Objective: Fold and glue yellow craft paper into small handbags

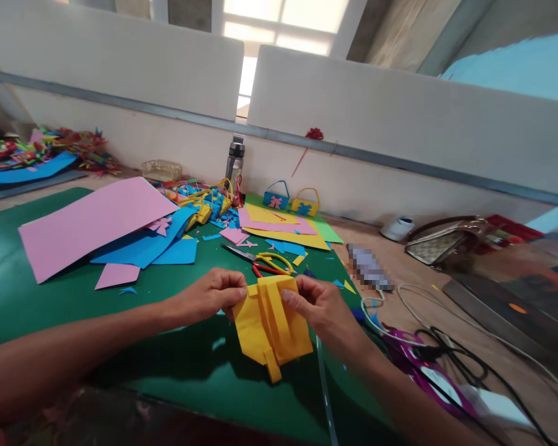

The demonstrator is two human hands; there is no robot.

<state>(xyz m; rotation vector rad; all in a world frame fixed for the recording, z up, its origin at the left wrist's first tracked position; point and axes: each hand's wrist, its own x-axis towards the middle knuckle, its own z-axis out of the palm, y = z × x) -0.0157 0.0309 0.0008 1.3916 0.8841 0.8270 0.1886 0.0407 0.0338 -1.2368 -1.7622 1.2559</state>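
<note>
A folded piece of yellow paper (251,331) with creased strips and a small tab at its bottom hangs between my two hands, above the green mat (167,353). My left hand (223,290) pinches its upper left corner. At the upper right edge, my right hand (318,303) grips it with the thumb lying on the front face. Just beyond the paper lie scissors (263,263) with red and yellow handles, blades pointing left.
Pink sheets (97,220) and blue sheets (144,244) lie at left. Small paper bags (276,199) stand at the back near a bottle (235,162). At right are a phone (369,266), cables, a purple power strip (423,368) and a handbag (439,244).
</note>
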